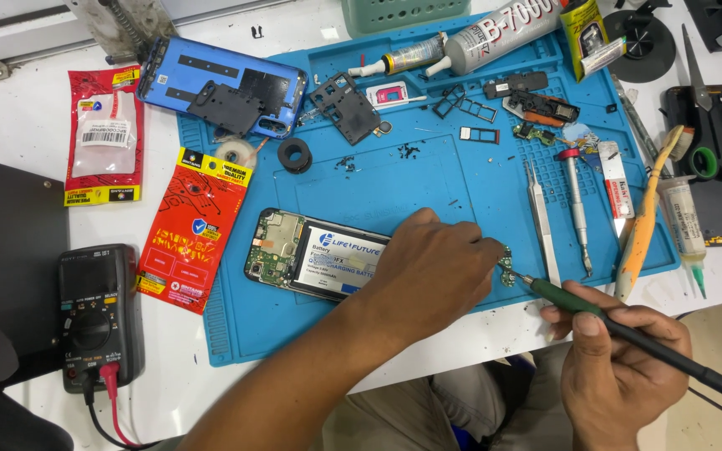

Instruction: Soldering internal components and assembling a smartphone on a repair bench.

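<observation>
Green-handled soldering iron (620,321), gripped like a pen in the right hand (620,376), should touch only the joint on the small circuit board (507,269) that the left hand (432,271) pinches steady, right of the opened phone (315,255) on the near mat (428,179)

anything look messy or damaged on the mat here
No damage shows. The opened phone lies askew with its back off, its blue rear cover half off the blue mat. Dark crumbs scatter mid-mat.
</observation>
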